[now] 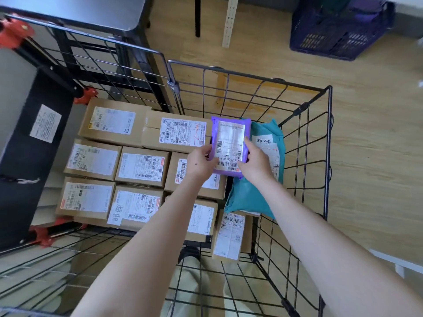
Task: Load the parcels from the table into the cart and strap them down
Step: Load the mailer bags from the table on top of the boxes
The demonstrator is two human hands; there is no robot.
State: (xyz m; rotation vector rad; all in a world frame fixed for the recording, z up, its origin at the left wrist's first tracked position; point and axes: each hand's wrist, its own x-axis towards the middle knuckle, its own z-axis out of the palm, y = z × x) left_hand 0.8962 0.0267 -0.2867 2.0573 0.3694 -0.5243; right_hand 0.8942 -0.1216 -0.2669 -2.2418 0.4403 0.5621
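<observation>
Wood flooring (377, 156) surrounds the wire cart (329, 156), where left hand (200, 162) and right hand (254, 161) fingers (247, 140) grip a purple parcel (230, 143).

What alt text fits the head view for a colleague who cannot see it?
The left hand and right hand both grip a purple plastic mailer bag with a white label inside a black wire-mesh cart. Under it lie labelled brown cardboard boxes packed side by side and a teal plastic mailer bag on the right.
</observation>
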